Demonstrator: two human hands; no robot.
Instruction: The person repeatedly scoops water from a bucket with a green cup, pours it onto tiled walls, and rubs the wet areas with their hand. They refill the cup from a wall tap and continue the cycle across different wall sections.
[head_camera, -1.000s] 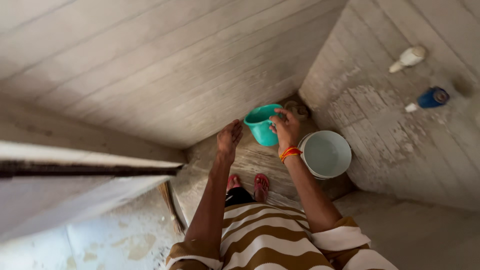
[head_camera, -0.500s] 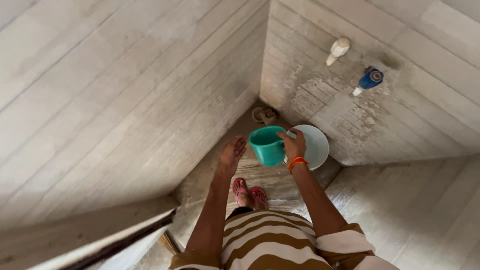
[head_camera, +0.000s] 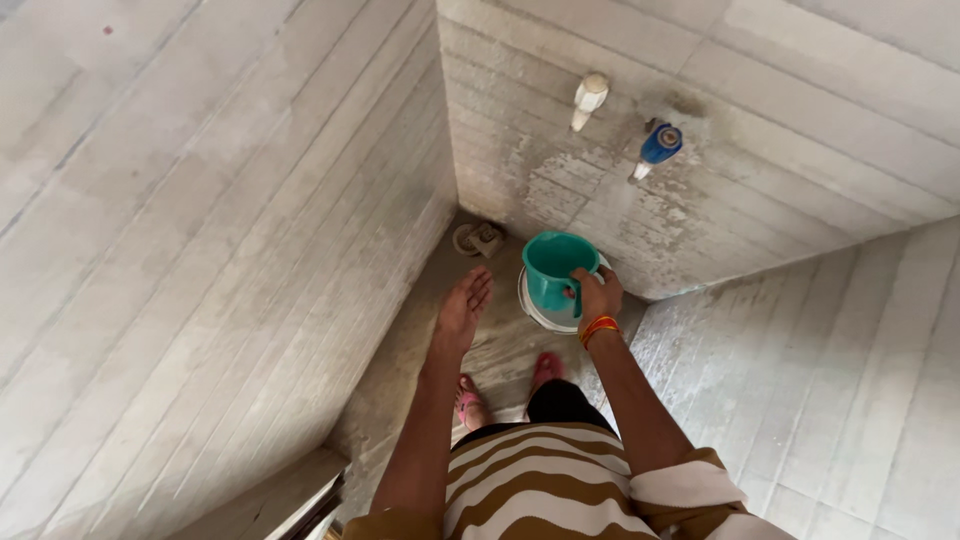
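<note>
The right hand (head_camera: 597, 296) grips the green mug (head_camera: 556, 268) by its handle, seemingly directly above the white bucket (head_camera: 533, 306), while the spread, empty left hand (head_camera: 462, 312) is beside it.

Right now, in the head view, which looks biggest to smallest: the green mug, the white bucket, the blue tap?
1. Green mug, though it hides most of the bucket and is nearer the camera.
2. White bucket, only its rim shows.
3. Blue tap.

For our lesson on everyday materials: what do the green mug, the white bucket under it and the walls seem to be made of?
Green mug: probably plastic, with an even teal colour, a smooth moulded rim and a moulded handle held by the right hand.
White bucket: likely plastic too, with a thin, smooth white rim; it is mostly hidden.
Walls: they look like glazed ceramic tiles, pale with straight grout lines, stained and dull low down.
</note>
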